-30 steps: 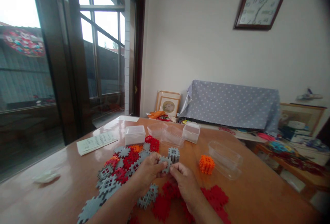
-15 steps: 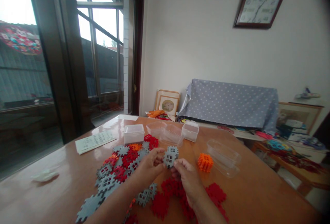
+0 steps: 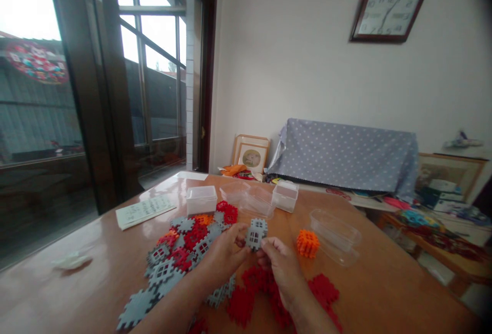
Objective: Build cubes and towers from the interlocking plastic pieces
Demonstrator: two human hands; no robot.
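Between my two hands, raised over the table, is a small grey cube [image 3: 255, 236] of interlocking plastic tiles with window-like openings. My left hand [image 3: 230, 242] grips its left side with thumb and fingers. My right hand [image 3: 279, 262] pinches its lower right corner. Below and left of my hands spreads a pile of grey interlocking tiles [image 3: 161, 271], mixed with red and orange ones. Red tiles [image 3: 241, 304] lie under my right hand, and more red tiles [image 3: 323, 288] show beyond my right wrist. An orange block of tiles [image 3: 307, 243] stands to the right.
Clear plastic containers [image 3: 334, 236] lie at the right and at the back of the wooden table [image 3: 388, 283]. A lidded translucent box [image 3: 201, 201] and another box [image 3: 285, 196] stand behind the pile. A handwritten paper pad [image 3: 146, 212] and a crumpled white scrap [image 3: 71, 261] are at left.
My left fingers have closed in against the grey cube's left side. The cube stays in about the same place, and my right hand keeps its pinch. The view has shifted slightly.
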